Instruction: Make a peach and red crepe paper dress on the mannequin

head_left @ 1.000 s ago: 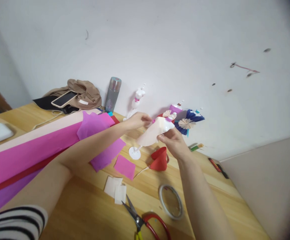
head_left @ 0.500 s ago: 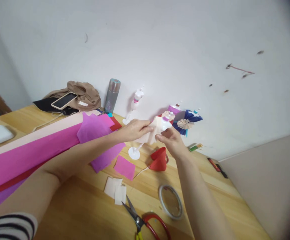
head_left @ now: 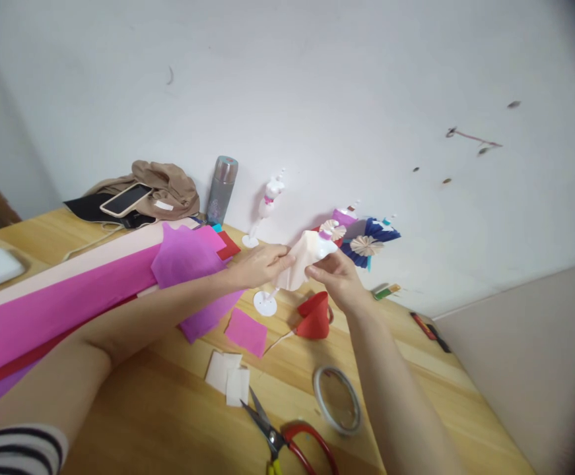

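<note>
Pale paper (head_left: 296,265) is pinched by left hand (head_left: 262,265) and right hand (head_left: 340,277) — likely soft, easily torn. Edges are best held.

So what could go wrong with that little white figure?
The pale paper looks thin, so it might crease or tear where the left hand and right hand pinch it. The white figure leans on a thin pole, so it could tip if let go. The scissors lie open; a careless reach might nick a finger.
</note>
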The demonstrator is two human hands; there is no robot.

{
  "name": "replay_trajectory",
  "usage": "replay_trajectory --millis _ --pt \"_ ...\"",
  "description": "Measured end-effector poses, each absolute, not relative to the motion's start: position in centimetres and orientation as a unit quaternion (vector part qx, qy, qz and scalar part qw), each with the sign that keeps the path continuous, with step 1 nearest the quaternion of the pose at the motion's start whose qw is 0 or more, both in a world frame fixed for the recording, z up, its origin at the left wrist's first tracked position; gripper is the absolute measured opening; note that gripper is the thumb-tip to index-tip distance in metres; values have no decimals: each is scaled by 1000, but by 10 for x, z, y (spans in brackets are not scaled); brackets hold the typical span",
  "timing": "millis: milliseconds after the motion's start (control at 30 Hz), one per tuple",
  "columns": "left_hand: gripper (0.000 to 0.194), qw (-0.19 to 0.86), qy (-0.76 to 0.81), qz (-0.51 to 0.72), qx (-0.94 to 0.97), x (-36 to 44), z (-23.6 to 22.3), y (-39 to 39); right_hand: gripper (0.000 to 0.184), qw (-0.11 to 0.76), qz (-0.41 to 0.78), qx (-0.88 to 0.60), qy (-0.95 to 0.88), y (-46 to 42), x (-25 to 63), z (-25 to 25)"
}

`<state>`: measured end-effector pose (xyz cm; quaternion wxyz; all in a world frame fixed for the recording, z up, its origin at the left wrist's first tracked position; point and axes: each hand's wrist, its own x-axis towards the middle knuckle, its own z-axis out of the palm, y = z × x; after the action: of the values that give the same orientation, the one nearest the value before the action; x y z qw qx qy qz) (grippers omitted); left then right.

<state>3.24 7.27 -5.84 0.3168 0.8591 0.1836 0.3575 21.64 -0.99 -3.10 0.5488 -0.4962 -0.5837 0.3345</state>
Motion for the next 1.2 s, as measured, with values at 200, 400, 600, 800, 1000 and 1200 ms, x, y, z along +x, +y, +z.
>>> replay_trajectory --millis 200,400,600,800,1000,1200 --pt "25 224 215 473 824 32 -51 53 44 552 340 -488 -584 -9 217 -31" --pt "21 375 261 450 768 42 -47 52 40 544 324 -501 -589 -8 223 -32" --pt "21 428 235 459 742 44 -52 59 42 539 318 -506 -593 -8 223 -32" --pt "17 427 194 502 727 46 -61 63 43 542 320 -512 -584 -8 224 -35" --pt "22 309 172 546 760 44 -64 61 39 558 324 -499 -579 -5 220 -38" --pt "30 149 216 466 845 44 -59 45 36 569 308 -492 -582 -2 218 -42"
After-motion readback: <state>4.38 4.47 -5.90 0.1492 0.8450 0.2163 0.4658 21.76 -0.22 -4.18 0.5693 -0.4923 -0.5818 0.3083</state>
